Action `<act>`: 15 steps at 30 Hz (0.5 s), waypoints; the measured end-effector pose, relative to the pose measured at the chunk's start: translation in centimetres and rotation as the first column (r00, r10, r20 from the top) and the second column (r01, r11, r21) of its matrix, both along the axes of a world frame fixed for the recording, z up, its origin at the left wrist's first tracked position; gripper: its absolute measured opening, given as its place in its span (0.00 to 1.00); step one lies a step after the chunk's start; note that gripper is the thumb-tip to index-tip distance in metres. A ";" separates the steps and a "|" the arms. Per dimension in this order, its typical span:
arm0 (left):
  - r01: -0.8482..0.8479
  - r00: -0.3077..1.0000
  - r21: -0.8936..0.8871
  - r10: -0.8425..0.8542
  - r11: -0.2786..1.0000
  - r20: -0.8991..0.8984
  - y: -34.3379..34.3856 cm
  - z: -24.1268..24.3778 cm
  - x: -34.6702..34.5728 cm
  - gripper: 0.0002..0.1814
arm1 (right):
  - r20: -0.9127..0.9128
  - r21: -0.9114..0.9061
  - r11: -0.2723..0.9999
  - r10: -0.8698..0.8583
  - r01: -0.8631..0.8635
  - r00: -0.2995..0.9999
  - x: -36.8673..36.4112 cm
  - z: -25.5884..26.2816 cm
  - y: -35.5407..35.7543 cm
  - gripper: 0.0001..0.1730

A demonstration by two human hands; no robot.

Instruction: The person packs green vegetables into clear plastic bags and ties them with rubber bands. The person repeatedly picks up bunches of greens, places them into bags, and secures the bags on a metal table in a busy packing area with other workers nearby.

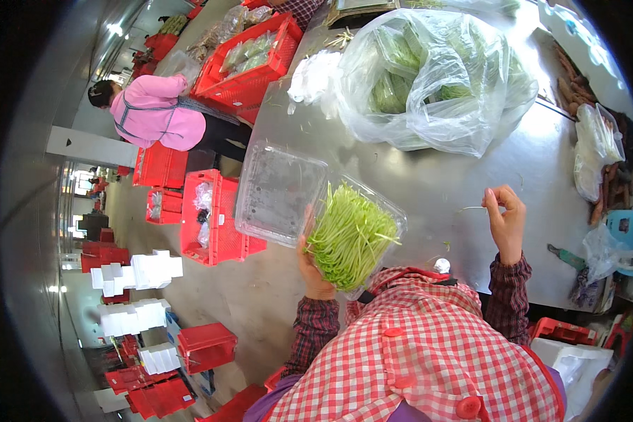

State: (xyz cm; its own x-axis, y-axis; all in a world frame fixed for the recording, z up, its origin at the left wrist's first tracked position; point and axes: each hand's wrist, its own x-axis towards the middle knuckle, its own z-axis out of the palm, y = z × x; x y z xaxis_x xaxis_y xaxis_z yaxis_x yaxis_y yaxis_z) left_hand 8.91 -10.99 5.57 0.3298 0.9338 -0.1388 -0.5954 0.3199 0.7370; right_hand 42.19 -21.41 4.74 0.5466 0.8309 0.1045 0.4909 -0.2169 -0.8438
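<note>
My left hand (314,271) holds a clear plastic clamshell box, its base (398,216) tilted and filled with green sprouts (352,235). The box's transparent lid (279,192) hangs open to the left, with droplets on it. Over the steel table at the right, my right hand (508,219) pinches a single thin sprout stem (472,208) between thumb and forefinger. Farther back on the table rests a large clear plastic bag (438,124) with several packed boxes of greens inside. A crumpled white plastic bundle (314,78) lies beside that bag.
At the right edge are brown root vegetables (609,192), a bagged pack (596,147), green-handled scissors or a knife (567,257) and a blue container (623,235). Red crates (211,216) stand left of the steel table (443,179). A person in pink (161,113) stands beyond them.
</note>
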 end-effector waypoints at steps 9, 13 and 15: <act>0.027 1.000 -0.034 -0.027 0.999 -0.008 -0.9 0.2 0.2 0.40 | -0.201 0.375 0.827 0.514 -0.419 0.834 -5.1 3.9 0.9 0.27; 0.073 0.993 -0.030 -0.070 0.997 0.091 -1.0 -0.6 -0.1 0.41 | -0.137 0.371 0.802 0.545 -0.467 0.827 -5.5 4.5 0.8 0.24; 0.083 0.995 -0.043 -0.080 0.996 0.066 -1.0 -0.5 -0.1 0.41 | -0.154 0.381 0.807 0.537 -0.452 0.829 -5.5 4.5 0.7 0.23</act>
State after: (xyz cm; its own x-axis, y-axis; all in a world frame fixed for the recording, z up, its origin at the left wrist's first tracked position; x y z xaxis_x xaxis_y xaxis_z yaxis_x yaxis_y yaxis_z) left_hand 8.77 -12.03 5.05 0.4144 0.8965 -0.1569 -0.6112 0.4019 0.6819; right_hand 36.70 -20.69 9.26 0.1122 0.9381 0.3276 0.2270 0.2968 -0.9276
